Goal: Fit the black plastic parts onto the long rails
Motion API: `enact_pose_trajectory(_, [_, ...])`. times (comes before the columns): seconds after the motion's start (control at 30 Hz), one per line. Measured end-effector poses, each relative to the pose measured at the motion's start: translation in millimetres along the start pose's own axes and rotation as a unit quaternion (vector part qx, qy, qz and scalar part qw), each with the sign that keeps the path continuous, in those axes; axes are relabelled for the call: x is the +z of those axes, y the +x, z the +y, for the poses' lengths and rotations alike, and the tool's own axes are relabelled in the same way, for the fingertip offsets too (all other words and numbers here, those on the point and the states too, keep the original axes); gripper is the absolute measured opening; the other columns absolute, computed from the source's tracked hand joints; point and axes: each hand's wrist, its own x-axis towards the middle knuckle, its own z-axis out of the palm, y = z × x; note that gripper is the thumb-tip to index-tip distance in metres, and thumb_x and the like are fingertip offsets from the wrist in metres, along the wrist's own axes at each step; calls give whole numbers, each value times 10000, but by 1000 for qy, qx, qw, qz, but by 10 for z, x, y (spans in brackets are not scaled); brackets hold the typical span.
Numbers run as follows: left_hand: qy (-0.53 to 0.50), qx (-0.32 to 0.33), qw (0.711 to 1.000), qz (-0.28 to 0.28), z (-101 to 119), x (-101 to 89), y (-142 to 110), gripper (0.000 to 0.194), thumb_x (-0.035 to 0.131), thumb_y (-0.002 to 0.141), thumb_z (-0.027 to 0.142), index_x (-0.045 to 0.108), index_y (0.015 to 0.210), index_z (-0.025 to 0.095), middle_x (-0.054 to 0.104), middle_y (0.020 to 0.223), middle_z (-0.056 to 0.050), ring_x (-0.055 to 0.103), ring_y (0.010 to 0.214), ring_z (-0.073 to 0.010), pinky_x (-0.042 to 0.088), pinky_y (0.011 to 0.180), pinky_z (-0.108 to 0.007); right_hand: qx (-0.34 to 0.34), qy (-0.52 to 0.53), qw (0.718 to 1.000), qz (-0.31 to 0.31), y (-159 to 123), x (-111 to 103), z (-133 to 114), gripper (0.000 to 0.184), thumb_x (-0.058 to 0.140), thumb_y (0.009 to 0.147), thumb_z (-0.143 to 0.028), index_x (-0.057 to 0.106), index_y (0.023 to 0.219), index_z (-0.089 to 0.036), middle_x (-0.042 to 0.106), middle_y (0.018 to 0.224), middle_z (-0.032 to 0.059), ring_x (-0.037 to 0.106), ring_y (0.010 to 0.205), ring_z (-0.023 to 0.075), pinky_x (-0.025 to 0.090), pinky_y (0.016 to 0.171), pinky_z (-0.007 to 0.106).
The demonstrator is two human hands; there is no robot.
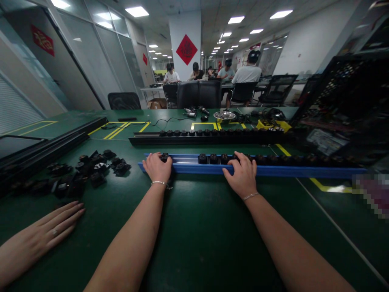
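A long blue metal channel [304,171] lies crosswise in front of me, with a row of small black blocks [213,158] seated along its middle and right. At its left end my left hand [157,167] grips another small black block [164,156] between thumb and fingers, inside or just above the channel. A bare stretch of channel separates that block from the row. My right hand [241,170] is curled over the channel, thumb on the near wall and fingers over the blocks, partly hiding them. What exactly the blocks are is too small to tell.
Loose black parts [94,166] are heaped at left, near another person's flat hand [53,231]. Behind the blue channel runs a black channel [194,140] with similar blocks. Farther back stand a metal bowl [224,117] and a yellow tray [273,125]. Black rails [60,148] lie left.
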Motion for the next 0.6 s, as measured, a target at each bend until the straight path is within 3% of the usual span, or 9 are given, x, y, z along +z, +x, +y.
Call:
enact_pose_trajectory(0.4, [14,-13,1000,-2,-31,19,38,344,588,657,367,578,935,166,594,1188,-141,390,1257,-293,169,1099,-486,14,20,1000,-12,4,-1,-10,172,513,787,-364,565,838,-208,465,1329,114,358,1261,285,173,1046,589])
enact_pose_trajectory(0.6, [-1,-2,1000,2,-44,40,59,273,579,672,351,566,891,189,600,1168,-129,396,1249,-296,152,1090,-507,14,18,1000,-8,8,-6,-22,182,495,794,-369,568,840,-208,474,1315,117,377,1246,290,184,1039,593])
